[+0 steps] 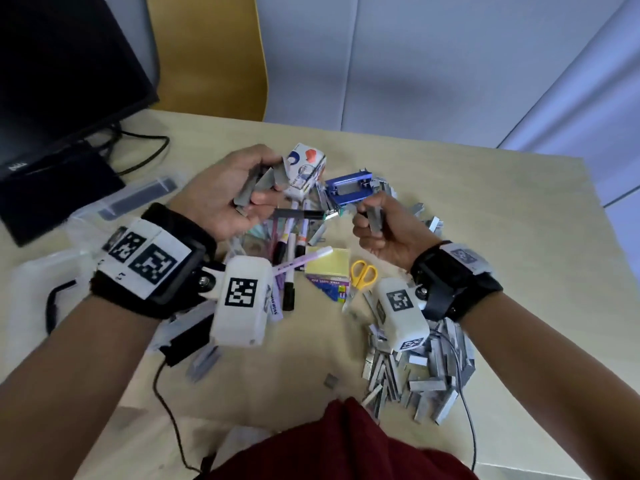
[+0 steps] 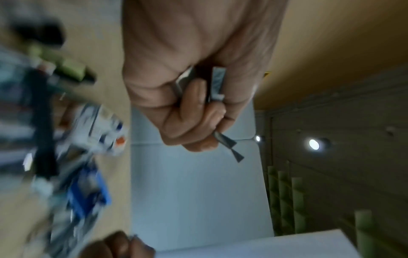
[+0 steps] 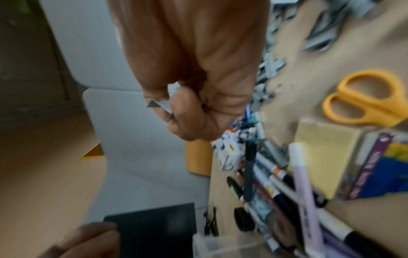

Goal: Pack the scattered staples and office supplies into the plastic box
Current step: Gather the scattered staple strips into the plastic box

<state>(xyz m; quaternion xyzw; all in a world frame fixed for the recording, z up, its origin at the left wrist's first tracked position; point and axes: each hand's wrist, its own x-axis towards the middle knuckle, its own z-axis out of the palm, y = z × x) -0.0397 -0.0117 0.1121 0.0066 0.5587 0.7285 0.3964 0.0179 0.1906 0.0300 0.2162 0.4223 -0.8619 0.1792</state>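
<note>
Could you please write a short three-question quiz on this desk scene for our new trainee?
1. True or false: the right hand is empty.
2. What does the left hand grip? A) staple strips B) a marker C) sticky notes
3. Fill in: the scissors have ___ handles.

Key: 1 false, it grips staples; 2 A; 3 yellow.

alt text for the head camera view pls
Both hands hover above a cluttered table, the left hand and the right hand each gripping staple strips. Below lie markers, yellow scissors, sticky notes and a staple pile.
</note>
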